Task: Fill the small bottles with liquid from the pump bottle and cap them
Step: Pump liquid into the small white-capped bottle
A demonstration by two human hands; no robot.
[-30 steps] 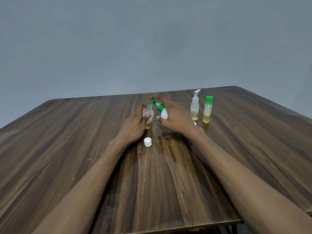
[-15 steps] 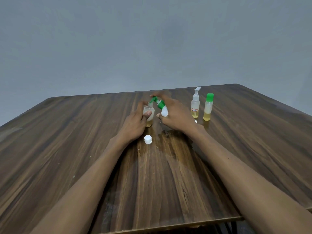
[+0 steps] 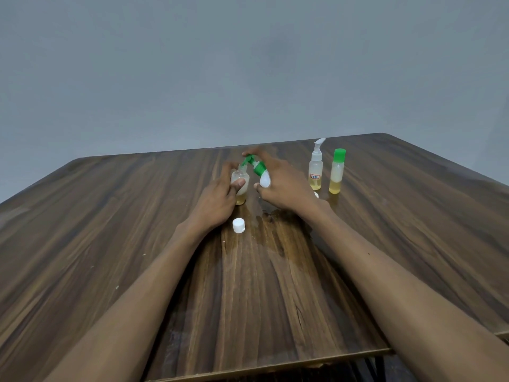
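A: How is the left hand (image 3: 217,199) placed?

B: Its fingers are curled round a small clear open bottle with yellowish liquid at its bottom (image 3: 240,186), held upright on the dark wood-grain tabletop (image 3: 110,230).

A: And the right hand (image 3: 283,183)?

B: A tilted white pump bottle with a green pump head (image 3: 260,172) is gripped, its nozzle aimed at the small bottle's mouth. A white screw cap (image 3: 238,225) is seen just beside the left wrist.

Open small bottle (image 3: 240,186) upright, part-filled yellow — green-pump bottle (image 3: 260,173) tilted, spout at its mouth; white cap (image 3: 238,225) nearby
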